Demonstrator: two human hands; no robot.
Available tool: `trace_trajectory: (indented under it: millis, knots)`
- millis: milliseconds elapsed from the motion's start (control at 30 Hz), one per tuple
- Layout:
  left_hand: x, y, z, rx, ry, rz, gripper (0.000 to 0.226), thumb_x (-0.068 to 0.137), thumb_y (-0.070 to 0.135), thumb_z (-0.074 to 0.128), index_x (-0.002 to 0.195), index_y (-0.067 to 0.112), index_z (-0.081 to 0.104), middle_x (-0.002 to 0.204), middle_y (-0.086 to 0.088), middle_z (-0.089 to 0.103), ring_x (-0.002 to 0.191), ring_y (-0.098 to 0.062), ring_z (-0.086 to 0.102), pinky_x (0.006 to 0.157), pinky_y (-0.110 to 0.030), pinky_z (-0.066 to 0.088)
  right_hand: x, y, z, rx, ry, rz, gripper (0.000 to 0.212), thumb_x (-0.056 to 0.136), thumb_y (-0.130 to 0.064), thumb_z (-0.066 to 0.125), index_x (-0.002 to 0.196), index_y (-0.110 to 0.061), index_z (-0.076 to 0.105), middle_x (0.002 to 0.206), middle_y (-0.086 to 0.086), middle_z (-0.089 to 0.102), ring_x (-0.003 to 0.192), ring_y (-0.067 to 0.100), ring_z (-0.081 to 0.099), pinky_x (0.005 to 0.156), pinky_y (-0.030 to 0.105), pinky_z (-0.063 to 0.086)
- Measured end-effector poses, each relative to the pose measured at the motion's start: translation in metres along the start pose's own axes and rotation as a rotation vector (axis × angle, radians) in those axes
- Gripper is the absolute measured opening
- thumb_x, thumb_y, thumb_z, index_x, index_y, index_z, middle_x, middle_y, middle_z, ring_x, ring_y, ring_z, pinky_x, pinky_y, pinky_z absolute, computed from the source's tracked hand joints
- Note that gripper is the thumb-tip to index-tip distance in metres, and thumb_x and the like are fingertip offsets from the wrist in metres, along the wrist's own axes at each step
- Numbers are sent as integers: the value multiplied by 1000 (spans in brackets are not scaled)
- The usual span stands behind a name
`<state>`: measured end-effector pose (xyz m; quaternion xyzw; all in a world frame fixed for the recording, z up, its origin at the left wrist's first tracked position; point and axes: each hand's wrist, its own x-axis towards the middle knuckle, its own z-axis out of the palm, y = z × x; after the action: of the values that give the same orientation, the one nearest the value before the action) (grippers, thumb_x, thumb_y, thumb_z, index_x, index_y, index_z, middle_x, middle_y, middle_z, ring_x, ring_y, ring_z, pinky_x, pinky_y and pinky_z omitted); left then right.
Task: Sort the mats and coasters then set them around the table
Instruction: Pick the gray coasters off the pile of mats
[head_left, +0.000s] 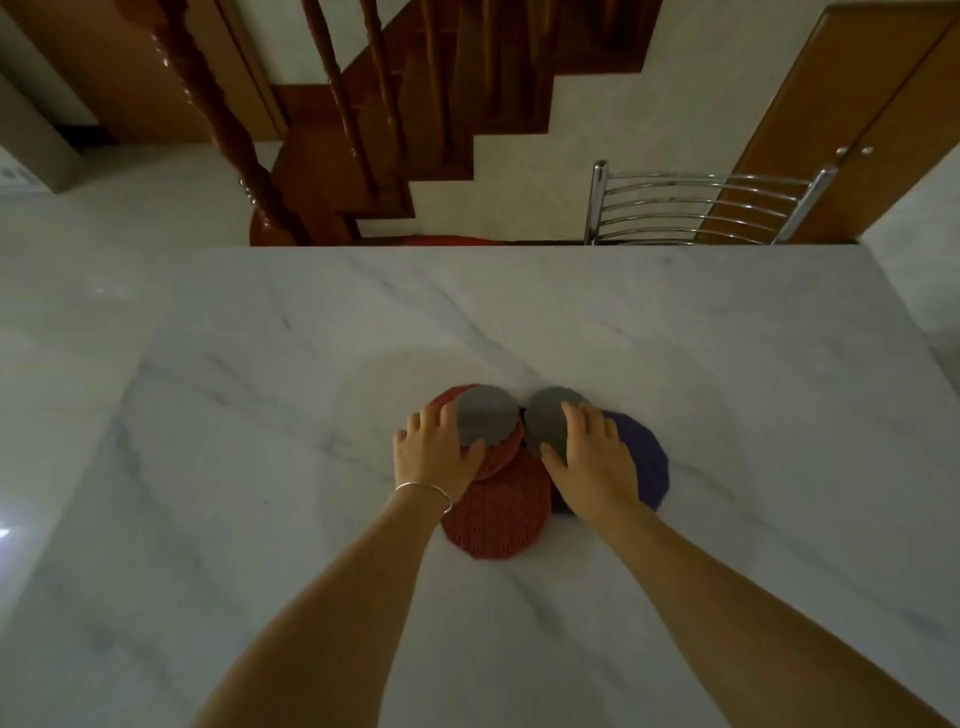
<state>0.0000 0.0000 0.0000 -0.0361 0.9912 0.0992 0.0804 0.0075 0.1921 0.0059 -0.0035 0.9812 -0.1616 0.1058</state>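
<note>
A: Pile sits just below centre of the marble surface (519, 322). Left hand (434, 457) lies at its 9 o'clock edge, fingers spread and thumb tucked against the left grey coaster (485, 418), which rides on a small red mat (501, 457).

B: The other grip?

A: Right hand (592, 467) lies flat, fingers straight, on the right grey coaster (548, 421) and the purple mat (647, 462). Neither hand is clamped on anything that I can see.

B: The large red mat (498, 514)?

A: At 6 o'clock, partly under the small one.

B: Step?

A: Sorting, barely begun, I'd judge. Next calls for sliding the coasters off, grouping like with like. Chair (701, 208) at 1 o'clock marks one place.
</note>
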Motion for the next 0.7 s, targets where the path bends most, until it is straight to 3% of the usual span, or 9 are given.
trace_trajectory:
  millis: [267, 500, 700]
  knots:
    - [21, 5, 14, -130, -6, -82, 69, 81, 57, 57, 135, 17, 40, 128, -10, 51, 116, -31, 45, 94, -41, 43, 17, 0, 3, 3, 3, 16, 66, 92, -41, 50, 146, -13, 25, 150, 12, 30, 135, 30, 31, 101, 43, 42]
    - [43, 6, 0, -293, -106, -256, 95, 57, 59, 78, 135, 18, 40, 128, -11, 45, 121, -32, 39, 96, -43, 43, 22, 5, 3, 40, 51, 88, 65, 90, -40, 52, 144, -13, 28, 144, 10, 37, 129, 30, 37, 97, 42, 43]
    - [48, 18, -10, -334, -93, -212, 80, 55, 43, 82, 122, 17, 49, 120, -9, 40, 113, -31, 42, 88, -42, 49, 30, 8, 0, 67, 20, 171, 66, 90, -43, 53, 144, -13, 28, 143, 13, 40, 128, 32, 38, 99, 44, 41]
